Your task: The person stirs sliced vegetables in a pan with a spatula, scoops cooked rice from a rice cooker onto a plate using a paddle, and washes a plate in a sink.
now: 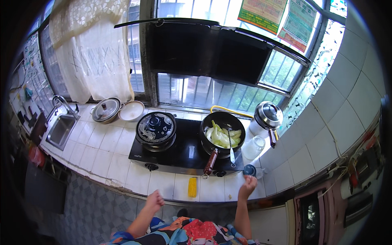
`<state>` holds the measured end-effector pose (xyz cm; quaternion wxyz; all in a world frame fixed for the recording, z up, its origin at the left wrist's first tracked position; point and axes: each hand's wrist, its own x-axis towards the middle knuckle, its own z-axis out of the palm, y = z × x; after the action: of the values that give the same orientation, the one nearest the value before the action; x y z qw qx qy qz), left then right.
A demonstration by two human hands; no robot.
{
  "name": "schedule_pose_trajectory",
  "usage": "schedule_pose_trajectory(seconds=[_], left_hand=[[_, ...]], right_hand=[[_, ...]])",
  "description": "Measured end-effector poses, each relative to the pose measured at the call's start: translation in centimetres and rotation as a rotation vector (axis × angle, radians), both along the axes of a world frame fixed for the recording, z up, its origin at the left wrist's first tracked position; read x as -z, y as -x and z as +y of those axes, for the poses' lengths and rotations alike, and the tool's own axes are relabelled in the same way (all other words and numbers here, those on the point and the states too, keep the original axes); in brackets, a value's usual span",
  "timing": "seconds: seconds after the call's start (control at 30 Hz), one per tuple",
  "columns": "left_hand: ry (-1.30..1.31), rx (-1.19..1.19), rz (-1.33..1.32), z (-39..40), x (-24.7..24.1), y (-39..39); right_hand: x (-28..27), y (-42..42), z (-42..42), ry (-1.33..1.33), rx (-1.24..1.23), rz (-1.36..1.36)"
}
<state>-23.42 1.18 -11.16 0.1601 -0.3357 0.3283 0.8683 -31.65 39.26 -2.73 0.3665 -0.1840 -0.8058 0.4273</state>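
My left hand (155, 201) hovers by the counter's front edge, its fingers curled in with nothing seen in them. At the right, my right hand (247, 185) is bent inward close to a round blue lid (249, 170); whether its fingers pinch something small is hidden. Between the hands, a piece of yellow corn cob (192, 187) lies on the white tiles. Pale green vegetable pieces (220, 134) fill part of a black wok (204, 130) on the right burner. A metal spatula (231, 154) leans in it, and the wok's brown handle (211, 162) points towards me.
A dark patterned lidded pot (156, 127) sits on the left side of the black gas stove (190, 156). Right of it stand a glass jar (253, 147) and a lidded steel pot (269, 116). Leftward are a lidded pan (106, 111), a white bowl (131, 111) and a sink (62, 130).
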Motion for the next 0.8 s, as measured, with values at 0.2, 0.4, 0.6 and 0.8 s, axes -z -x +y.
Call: schedule_pose_trajectory(seconds=[0.2,0.4,0.6,0.8], left_hand=[[0.021,-0.345,-0.121,-4.4,-0.7,-11.0],[0.042,-0.218,-0.089,1.0,-2.9,-13.1],[0.061,-0.071,-0.040,0.7,-4.1,-13.4],[0.164,0.001,-0.004,-5.6,-4.7,-14.6]], right_hand=[[5.8,-8.4,6.9,0.418,0.139,0.004],[9.8,-12.5,3.4,0.727,0.056,-0.226],[7.0,-12.7,-8.0,0.958,-0.267,-0.251],[6.5,-14.7,-18.3,0.892,-0.586,-0.408]])
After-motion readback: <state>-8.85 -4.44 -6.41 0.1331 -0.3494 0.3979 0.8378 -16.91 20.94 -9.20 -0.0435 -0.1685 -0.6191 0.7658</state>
